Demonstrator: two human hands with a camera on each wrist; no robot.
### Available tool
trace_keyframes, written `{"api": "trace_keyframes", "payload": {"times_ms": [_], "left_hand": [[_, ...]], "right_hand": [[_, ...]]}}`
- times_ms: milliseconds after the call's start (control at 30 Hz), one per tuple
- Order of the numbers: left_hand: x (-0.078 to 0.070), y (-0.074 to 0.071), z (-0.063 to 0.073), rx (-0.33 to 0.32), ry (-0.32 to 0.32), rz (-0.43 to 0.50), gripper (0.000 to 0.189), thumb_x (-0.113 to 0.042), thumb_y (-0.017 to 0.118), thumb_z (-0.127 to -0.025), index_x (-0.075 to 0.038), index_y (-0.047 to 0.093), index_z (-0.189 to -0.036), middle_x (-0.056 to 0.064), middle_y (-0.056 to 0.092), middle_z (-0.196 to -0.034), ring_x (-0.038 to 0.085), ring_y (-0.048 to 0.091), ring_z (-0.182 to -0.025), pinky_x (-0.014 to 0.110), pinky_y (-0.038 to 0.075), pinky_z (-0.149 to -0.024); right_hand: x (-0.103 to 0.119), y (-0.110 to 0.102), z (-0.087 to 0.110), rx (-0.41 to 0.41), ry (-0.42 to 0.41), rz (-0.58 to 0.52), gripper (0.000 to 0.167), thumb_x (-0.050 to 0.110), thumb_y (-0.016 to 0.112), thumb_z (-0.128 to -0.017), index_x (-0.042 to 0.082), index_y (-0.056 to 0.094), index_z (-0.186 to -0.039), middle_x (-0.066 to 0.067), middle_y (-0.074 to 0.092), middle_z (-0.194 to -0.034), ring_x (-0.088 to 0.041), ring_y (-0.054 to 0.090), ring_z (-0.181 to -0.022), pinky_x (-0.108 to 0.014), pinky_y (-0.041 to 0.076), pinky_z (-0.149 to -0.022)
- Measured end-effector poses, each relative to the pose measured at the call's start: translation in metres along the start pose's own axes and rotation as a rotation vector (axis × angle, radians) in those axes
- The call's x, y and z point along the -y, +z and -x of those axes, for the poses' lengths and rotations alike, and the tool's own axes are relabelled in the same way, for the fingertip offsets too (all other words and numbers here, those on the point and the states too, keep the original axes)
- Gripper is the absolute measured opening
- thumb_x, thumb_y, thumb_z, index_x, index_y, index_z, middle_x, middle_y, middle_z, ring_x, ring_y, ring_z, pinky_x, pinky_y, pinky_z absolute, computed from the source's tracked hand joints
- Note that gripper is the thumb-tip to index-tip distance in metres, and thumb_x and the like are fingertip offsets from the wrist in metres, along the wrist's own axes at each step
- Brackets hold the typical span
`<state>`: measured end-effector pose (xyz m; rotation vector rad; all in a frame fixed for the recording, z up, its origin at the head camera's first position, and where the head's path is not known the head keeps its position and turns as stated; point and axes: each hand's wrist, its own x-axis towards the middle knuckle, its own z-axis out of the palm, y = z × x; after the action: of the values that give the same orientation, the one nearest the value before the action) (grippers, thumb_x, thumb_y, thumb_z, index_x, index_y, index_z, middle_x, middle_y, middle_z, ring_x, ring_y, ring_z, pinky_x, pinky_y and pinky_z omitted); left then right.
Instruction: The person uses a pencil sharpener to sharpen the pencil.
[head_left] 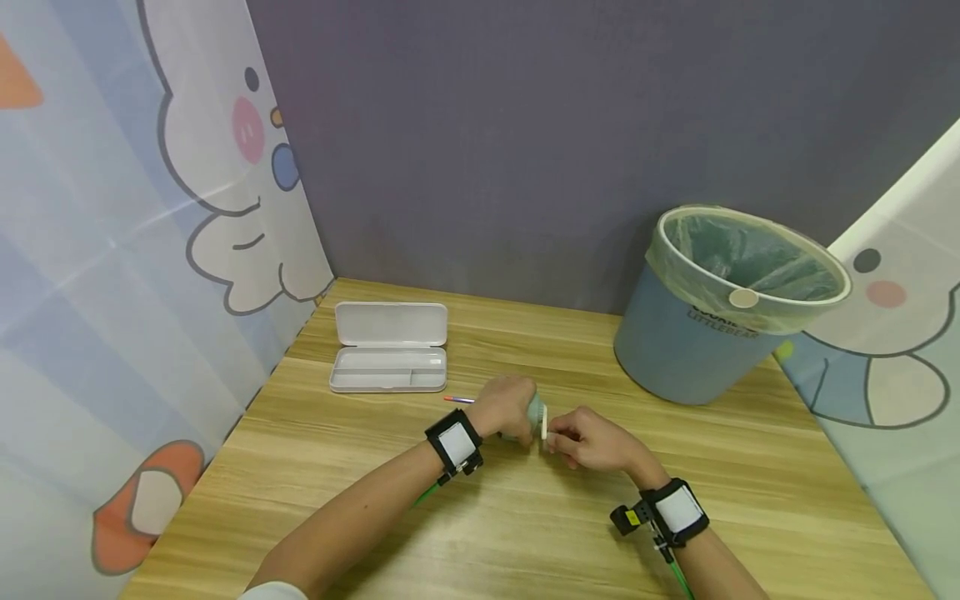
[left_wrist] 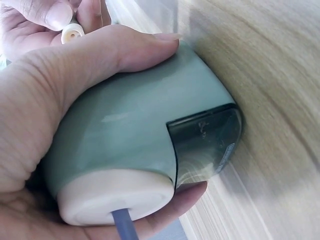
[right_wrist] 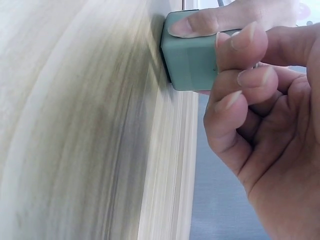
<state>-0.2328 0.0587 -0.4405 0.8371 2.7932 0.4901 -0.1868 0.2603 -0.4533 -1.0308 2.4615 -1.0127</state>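
Observation:
My left hand (head_left: 504,408) grips a green hand-crank pencil sharpener (left_wrist: 135,130), its thumb across the body and fingers underneath. The sharpener lies on its side, with a dark see-through shavings drawer (left_wrist: 205,145) toward the tabletop. A pencil (left_wrist: 124,225) sticks out of its cream front; in the head view its reddish end points left. On the opposite side, a cream crank arm (head_left: 544,422) stands out. My right hand (head_left: 596,442) pinches the crank's small cream knob (left_wrist: 73,34) between thumb and curled fingers. Those fingers hide most of the crank in the right wrist view.
An open white pencil case (head_left: 388,369) with compartments lies at the back left of the wooden table (head_left: 525,533). At the back right stands a blue trash bin (head_left: 675,333) with a clear liner. A grey panel (head_left: 480,150) rises behind, with printed curtains on both sides.

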Motion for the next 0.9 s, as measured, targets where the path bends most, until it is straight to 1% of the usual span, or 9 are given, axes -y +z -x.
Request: {"api": "trace_keyframes", "payload": {"times_ms": [333,467,633,767,900], "left_hand": [[-0.002,-0.002,0.001,0.011,-0.003,0.007,0.039,-0.018,0.098,-0.057,-0.016,0.064,-0.075,-0.004,0.06,-0.07,0.013,0.055,-0.06,0.026,0.046,-0.05],[-0.001,-0.002,0.002,0.015,0.002,0.018,0.04,-0.017,0.097,-0.058,-0.015,0.063,-0.078,-0.004,0.06,-0.071,0.013,0.054,-0.06,0.026,0.046,-0.05],[0.001,-0.003,0.003,0.019,0.012,0.025,0.044,-0.019,0.098,-0.059,-0.015,0.063,-0.085,-0.005,0.06,-0.075,0.013,0.055,-0.064,0.025,0.046,-0.053],[0.002,-0.004,0.003,0.019,0.013,0.02,0.043,-0.02,0.097,-0.059,-0.015,0.063,-0.086,-0.005,0.06,-0.075,0.013,0.055,-0.065,0.025,0.046,-0.054],[0.002,-0.004,0.003,0.018,0.007,0.017,0.042,-0.018,0.097,-0.059,-0.015,0.063,-0.085,-0.005,0.059,-0.075,0.012,0.055,-0.064,0.025,0.046,-0.053]], "right_hand": [[0.005,-0.004,0.001,-0.021,-0.002,0.014,0.029,0.011,0.049,-0.107,0.007,0.07,-0.087,0.013,0.055,-0.059,-0.001,0.049,-0.049,-0.021,0.043,-0.051],[0.007,-0.006,0.0,-0.032,-0.004,0.025,0.028,0.012,0.051,-0.106,0.006,0.069,-0.085,0.014,0.054,-0.059,0.0,0.047,-0.049,-0.021,0.042,-0.05],[0.009,-0.008,-0.001,-0.037,-0.038,0.047,0.029,0.014,0.053,-0.106,0.006,0.067,-0.082,0.015,0.051,-0.058,0.002,0.043,-0.047,-0.019,0.039,-0.05],[0.01,-0.009,-0.002,-0.039,-0.059,0.067,0.03,0.014,0.053,-0.106,0.007,0.067,-0.08,0.016,0.051,-0.058,0.002,0.043,-0.046,-0.019,0.039,-0.049],[0.01,-0.011,-0.002,-0.048,-0.052,0.081,0.03,0.015,0.052,-0.106,0.008,0.066,-0.08,0.016,0.051,-0.058,0.002,0.042,-0.046,-0.019,0.038,-0.049]]}}
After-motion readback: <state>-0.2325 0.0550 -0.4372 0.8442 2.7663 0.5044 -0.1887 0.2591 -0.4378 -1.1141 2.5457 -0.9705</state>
